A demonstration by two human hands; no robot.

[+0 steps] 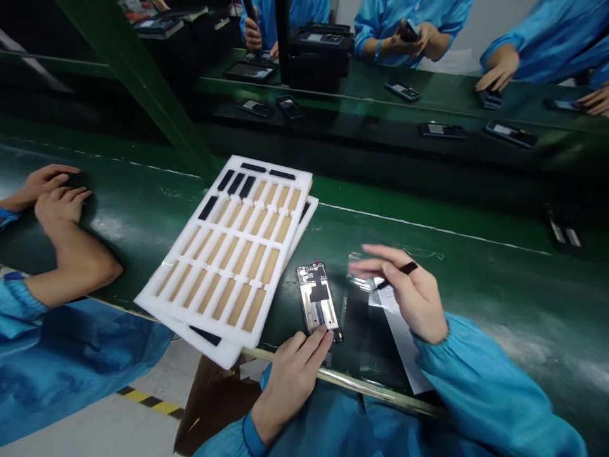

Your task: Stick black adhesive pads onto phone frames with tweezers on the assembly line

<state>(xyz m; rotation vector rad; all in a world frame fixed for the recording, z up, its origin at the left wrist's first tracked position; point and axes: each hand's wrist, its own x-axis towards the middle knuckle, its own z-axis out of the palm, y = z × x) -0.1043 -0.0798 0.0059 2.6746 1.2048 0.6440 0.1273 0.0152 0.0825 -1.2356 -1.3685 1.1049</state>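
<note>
Phone: the opened phone lies flat on the green workbench, close to the near edge, with its inner metal and dark parts facing up. It is located ahead of the left hand and to the left of the right hand.
Left hand: the left hand reaches in from the near edge. The fingers are extended side by side, slightly bent, with the tips resting on the lower end of the phone. The thumb is hidden.
Right hand: the right hand is raised above the bench, apart from the phone. The thumb and fingers are drawn close together on a thin black strip; the fingertips are blurred.
Paper: a white sheet of paper lies partly below the right hand, to the right of the phone.
Tray: a white foam tray lies left of the phone, on top of a second tray. Several dark pieces occupy slots at its far end; most other slots show brown bases.
Neighbor: another person's hands rest together on the bench, left of the tray.
Far bench: more phones lie spaced apart; people in blue sleeves work there, one holding a phone.
Floor: a cardboard box stands below the near edge.
</note>
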